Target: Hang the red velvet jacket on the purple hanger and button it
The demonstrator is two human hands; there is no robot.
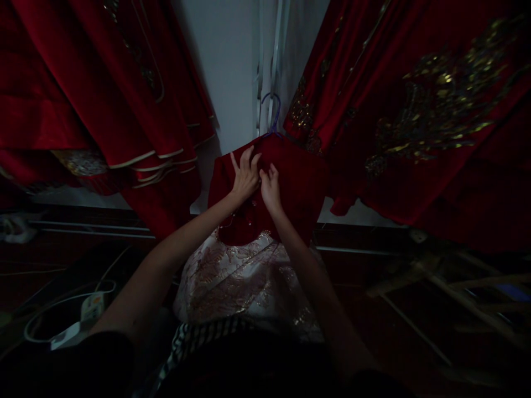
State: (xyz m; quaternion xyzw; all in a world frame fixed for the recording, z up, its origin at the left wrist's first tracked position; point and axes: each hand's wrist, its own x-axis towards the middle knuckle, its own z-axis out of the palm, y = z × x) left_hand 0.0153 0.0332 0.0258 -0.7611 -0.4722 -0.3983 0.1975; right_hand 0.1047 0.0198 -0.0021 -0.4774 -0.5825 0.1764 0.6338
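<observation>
A dark red top (pixel 296 171) hangs in front of me on a purple hanger (pixel 274 113). My left hand (pixel 247 178) lies against its upper front, the outer fingers raised and fanned, the thumb and index finger bent in toward the middle. Close beside it, my right hand (pixel 270 189) has its thumb and fingertips drawn together at the cloth. Both hands appear to pinch the top's fabric; the dim light hides any small fastener between the fingertips. Below the top's hem, a pale brocade skirt (pixel 244 276) with a shiny pattern spreads out.
Red garments with pale-edged hems (pixel 141 110) hang at the left. At the right hangs a red garment with gold sequin embroidery (pixel 435 110). A wooden frame (pixel 452 298) stands low at the right. A white cable loop (pixel 31 326) lies at lower left.
</observation>
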